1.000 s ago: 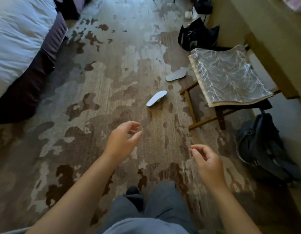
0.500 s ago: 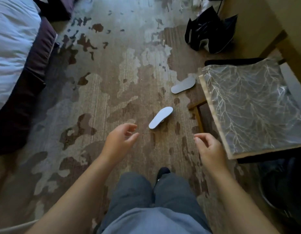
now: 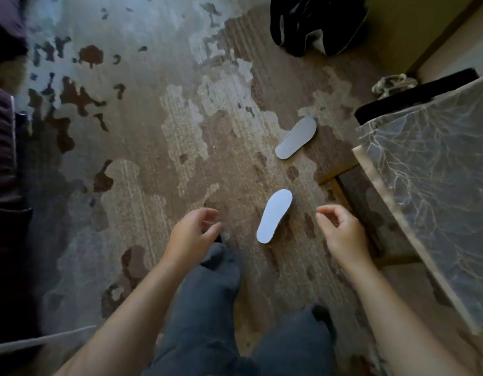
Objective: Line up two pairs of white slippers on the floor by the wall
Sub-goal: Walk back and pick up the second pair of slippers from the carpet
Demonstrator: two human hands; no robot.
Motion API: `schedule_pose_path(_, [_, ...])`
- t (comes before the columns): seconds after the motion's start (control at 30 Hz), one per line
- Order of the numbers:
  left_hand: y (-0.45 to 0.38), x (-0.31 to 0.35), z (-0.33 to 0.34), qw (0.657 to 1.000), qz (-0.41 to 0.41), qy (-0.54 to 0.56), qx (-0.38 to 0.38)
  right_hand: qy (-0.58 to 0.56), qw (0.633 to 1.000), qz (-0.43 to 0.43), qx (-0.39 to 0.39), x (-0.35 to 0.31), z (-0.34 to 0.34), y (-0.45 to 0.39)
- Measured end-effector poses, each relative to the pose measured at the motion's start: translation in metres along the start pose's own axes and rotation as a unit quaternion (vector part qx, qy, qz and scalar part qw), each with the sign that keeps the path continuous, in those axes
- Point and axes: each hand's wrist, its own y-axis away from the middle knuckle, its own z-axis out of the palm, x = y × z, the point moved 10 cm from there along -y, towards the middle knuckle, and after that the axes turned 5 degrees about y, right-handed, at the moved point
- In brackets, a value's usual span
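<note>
a mottled brown and pale carpet (image 3: pixel 159 147) fills the room, with the dark edge of a bed (image 3: pixel 4 147) along the left side. on the right a chair (image 3: pixel 435 191) with a grey branch-patterned seat cushion stands over the carpet, its wooden frame showing beneath. a black bag (image 3: pixel 316 25) lies slumped at the far end near the wall. the person's legs in grey trousers (image 3: pixel 216 308) step forward at the bottom. two white slippers lie soles up on the carpet, well apart from each other: the near slipper (image 3: pixel 274 216) lies between the two hands, and the far slipper (image 3: pixel 295 141) sits just beside the chair's corner. the left hand (image 3: pixel 191 234) hovers with fingers loosely curled, holding nothing. the right hand (image 3: pixel 343 234) is likewise half curled and empty, near the slipper but, as far as the blur allows, not touching it.
</note>
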Motion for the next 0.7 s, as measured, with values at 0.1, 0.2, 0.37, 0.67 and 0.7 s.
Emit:
schedule_pose_path(0.1, [-0.079, 0.013, -0.002, 0.997, 0.039, -0.041, -0.052, -0.018, 0.996, 0.081, 0.043, 0.014, 0.024, -0.034])
schedule_pose_path(0.2, [-0.147, 0.019, 0.018, 0.993, 0.065, -0.056, -0.085, -0.020, 0.989, 0.134, 0.065, 0.045, 0.048, -0.066])
schedule_pose_path(0.37, [-0.233, -0.017, 0.109, 0.980, 0.100, -0.090, -0.150, -0.028, 0.977, 0.196, 0.077, 0.142, 0.115, -0.128])
schedule_pose_path(0.67, [-0.376, -0.169, 0.323, 0.969, 0.119, -0.088, -0.196, -0.043, 0.962, 0.263, 0.059, 0.370, 0.298, -0.252])
schedule_pose_path(0.7, [-0.388, -0.181, 0.341, 0.969, 0.122, -0.084, -0.196, -0.040, 0.959, 0.274, 0.060, 0.391, 0.312, -0.261])
